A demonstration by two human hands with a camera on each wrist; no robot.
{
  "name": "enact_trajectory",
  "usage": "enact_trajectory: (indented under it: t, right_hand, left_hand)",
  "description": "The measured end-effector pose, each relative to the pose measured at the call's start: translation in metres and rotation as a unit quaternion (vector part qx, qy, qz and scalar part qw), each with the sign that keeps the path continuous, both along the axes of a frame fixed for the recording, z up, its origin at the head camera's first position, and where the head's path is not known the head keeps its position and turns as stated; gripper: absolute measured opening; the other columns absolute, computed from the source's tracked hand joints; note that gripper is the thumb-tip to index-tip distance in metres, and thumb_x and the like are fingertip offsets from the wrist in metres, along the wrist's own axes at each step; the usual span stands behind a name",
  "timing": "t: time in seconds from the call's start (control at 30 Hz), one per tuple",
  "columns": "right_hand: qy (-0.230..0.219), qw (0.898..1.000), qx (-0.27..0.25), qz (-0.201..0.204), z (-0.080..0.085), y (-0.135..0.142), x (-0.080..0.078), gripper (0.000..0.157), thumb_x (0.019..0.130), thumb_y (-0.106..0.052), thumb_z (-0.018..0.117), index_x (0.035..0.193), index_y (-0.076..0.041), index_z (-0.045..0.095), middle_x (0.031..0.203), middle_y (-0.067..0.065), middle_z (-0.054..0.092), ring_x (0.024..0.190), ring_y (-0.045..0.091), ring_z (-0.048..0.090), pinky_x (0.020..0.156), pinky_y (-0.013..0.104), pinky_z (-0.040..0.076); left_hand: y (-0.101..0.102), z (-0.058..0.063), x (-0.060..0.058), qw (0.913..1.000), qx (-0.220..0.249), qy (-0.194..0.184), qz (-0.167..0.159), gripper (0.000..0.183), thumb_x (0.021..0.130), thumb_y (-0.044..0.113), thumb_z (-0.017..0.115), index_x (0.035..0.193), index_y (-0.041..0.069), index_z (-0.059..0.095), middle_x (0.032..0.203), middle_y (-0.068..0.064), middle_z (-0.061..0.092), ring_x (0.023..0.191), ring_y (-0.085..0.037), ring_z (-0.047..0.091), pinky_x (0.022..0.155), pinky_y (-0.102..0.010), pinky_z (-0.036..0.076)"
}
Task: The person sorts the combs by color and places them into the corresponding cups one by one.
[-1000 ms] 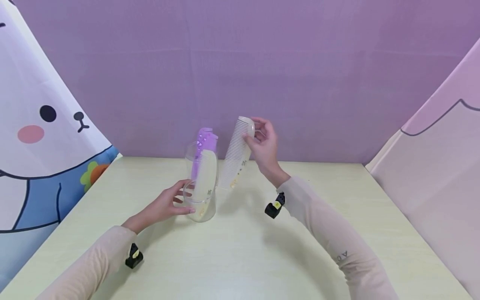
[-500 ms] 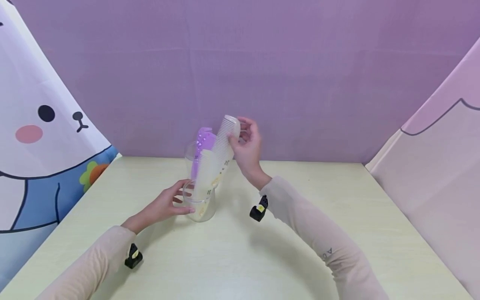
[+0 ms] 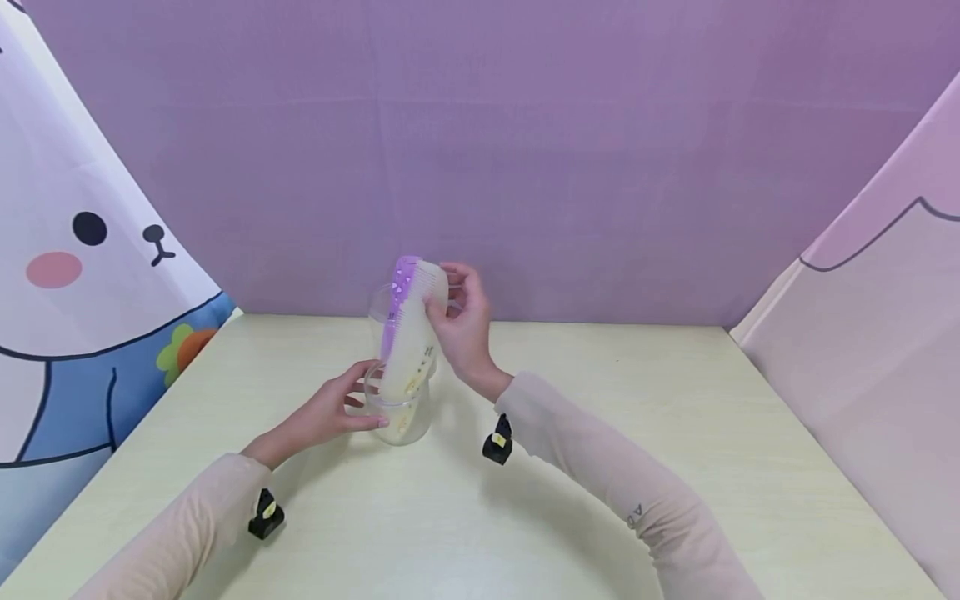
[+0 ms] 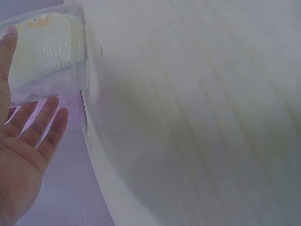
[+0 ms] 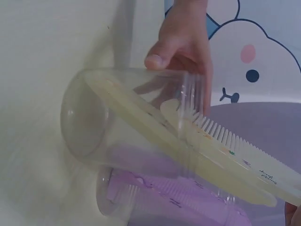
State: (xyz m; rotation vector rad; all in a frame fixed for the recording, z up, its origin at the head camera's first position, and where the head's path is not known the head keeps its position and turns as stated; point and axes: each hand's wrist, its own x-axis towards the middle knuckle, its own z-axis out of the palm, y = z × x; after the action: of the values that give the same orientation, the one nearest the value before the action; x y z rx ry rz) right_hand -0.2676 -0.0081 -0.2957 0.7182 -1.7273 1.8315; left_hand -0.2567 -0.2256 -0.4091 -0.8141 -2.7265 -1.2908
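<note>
My left hand (image 3: 330, 408) holds a clear plastic cup (image 5: 82, 122) upright on the table, thumb on one side and fingers on the other. Inside leans a cream comb (image 5: 221, 181), its lower end near the bottom. My right hand (image 3: 465, 333) pinches the upper end of a second cream comb (image 5: 244, 162) printed with small flowers. That comb slants down to the left, its rounded lower end just inside the cup's mouth. Directly behind is another clear cup (image 3: 378, 307) with purple combs (image 3: 402, 279), partly hidden by the cream ones.
Cup and hands are at the far middle of a pale wood-grain table (image 3: 600, 433). A purple cloth (image 3: 600, 167) hangs behind its back edge. Printed cartoon cloth (image 3: 75, 183) flanks the left side, and a pink-and-white one (image 3: 885, 275) the right.
My right hand has carried its cream comb leftward, then down, from beside the cups until the lower end entered the front cup. The left hand and both cups have stayed put.
</note>
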Motion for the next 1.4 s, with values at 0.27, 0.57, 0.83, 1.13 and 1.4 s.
enact_trajectory:
  t: [0.27,0.57,0.83,1.13,1.4]
  right_hand:
    - [-0.027,0.999,0.024,-0.006,-0.010,-0.005,0.005,0.039,0.080,0.012,0.057,0.116,0.011,0.044,0.099,0.027,0.053,0.078,0.031,0.056,0.059,0.026,0.052]
    - [-0.035,0.997,0.061,-0.021,-0.038,-0.008,-0.013,0.042,0.078,0.007,0.062,0.117,0.002,0.046,0.100,0.021,0.057,0.082,0.030,0.058,0.059,0.036,0.052]
    - [-0.024,0.993,0.109,-0.039,-0.044,-0.007,-0.011,0.041,0.078,0.003,0.065,0.114,-0.002,0.047,0.096,0.015,0.058,0.081,0.022,0.057,0.061,0.027,0.052]
    - [-0.013,0.992,0.121,-0.042,-0.046,-0.006,-0.013,0.041,0.077,0.002,0.067,0.114,-0.001,0.049,0.096,0.016,0.058,0.082,0.025,0.058,0.063,0.034,0.054]
    - [-0.011,0.990,0.132,-0.040,-0.038,-0.003,-0.006,0.044,0.076,0.008,0.065,0.115,0.008,0.048,0.099,0.025,0.054,0.086,0.037,0.055,0.065,0.051,0.051]
  left_hand:
    - [0.000,0.001,0.000,1.0000,-0.001,-0.003,0.001,0.082,0.072,0.029,0.077,0.137,0.011,0.031,0.131,-0.017,0.048,0.106,-0.033,0.057,0.081,-0.041,0.053]
    - [0.001,0.002,0.001,0.9999,-0.005,-0.008,0.004,0.083,0.072,0.031,0.077,0.138,0.012,0.030,0.131,-0.017,0.048,0.107,-0.033,0.057,0.081,-0.041,0.053]
    - [0.001,0.001,0.001,0.9999,-0.004,-0.013,0.005,0.083,0.072,0.032,0.077,0.138,0.012,0.030,0.132,-0.016,0.047,0.107,-0.033,0.056,0.082,-0.042,0.053]
    - [0.000,0.001,0.001,1.0000,0.000,-0.004,-0.001,0.082,0.073,0.031,0.076,0.138,0.011,0.030,0.132,-0.017,0.047,0.107,-0.035,0.056,0.081,-0.042,0.053]
    - [-0.001,0.001,0.001,1.0000,0.002,-0.004,-0.003,0.082,0.073,0.030,0.076,0.138,0.011,0.031,0.131,-0.016,0.048,0.107,-0.034,0.056,0.081,-0.043,0.053]
